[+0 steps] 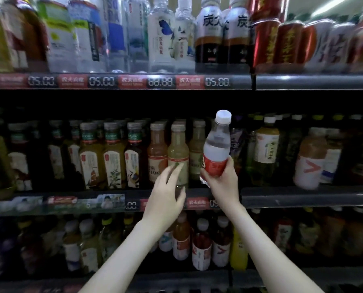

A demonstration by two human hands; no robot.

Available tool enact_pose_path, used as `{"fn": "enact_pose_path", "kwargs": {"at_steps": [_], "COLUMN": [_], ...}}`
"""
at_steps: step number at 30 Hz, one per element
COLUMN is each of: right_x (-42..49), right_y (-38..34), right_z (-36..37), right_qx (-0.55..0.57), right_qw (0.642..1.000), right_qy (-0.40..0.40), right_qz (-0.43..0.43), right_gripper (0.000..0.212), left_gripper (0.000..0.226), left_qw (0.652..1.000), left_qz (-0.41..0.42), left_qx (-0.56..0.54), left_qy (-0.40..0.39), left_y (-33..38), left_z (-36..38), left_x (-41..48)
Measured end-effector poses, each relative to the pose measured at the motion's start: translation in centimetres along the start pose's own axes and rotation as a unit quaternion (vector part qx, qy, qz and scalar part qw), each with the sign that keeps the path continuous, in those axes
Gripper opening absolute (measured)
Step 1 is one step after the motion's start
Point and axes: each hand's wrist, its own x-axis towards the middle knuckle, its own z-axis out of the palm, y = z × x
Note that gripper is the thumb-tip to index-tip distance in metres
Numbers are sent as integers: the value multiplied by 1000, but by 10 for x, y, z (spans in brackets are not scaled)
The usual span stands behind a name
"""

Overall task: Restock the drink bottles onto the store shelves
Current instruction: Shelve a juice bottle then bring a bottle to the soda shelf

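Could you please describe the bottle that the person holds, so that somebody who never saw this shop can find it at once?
Look at the middle shelf, full of coloured drinks. In front of it, just right of centre, the right hand holds up a water bottle. Unlike those drinks, it is clear, with a white cap and a red label.

L hand (165,199), R hand (220,180), forearms (134,250) bare; nails (181,166) prob. short.

Right hand (219,180) grips a bottle (216,144); left hand (165,195) outstretched, open.
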Motion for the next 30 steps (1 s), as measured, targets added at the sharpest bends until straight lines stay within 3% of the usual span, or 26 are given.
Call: {"fn": "enact_pose_path", "kwargs": {"at_steps": [3, 6, 10, 14, 21, 24, 30], "right_x": [-25, -49, -73, -85, -103, -105, -97], "right_y": [-15, -20, -13, -8, 27, 41, 64], "right_z": [-39, -89, -167, -252, -408, -490, -669], "right_qx": [22, 15, -27, -45, -74, -105, -132], "right_qw": [999, 1000, 995, 990, 971, 962, 945], "right_qy": [14, -19, -62, 5, 79, 123, 200], "right_qz": [-32, -9, 72, 133, 214, 220, 222], "right_gripper": [57, 55, 52, 51, 50, 41, 44], "left_gripper": [79, 96, 68, 60, 60, 57, 43], "left_qw": [992, 960, 947, 917, 884, 871, 837], "left_qz": [55, 46, 58, 73, 118, 124, 142], "left_qx": [-102, -228, -206, -189, -203, -224, -309], "left_qy": [-55, -158, -238, -345, -404, -419, -429], "left_y": [33, 72, 117, 180, 306, 374, 527], "left_z": [22, 55, 111, 159, 243, 294, 393], "left_x": [7, 9, -2, -26, -48, -54, -49]}}
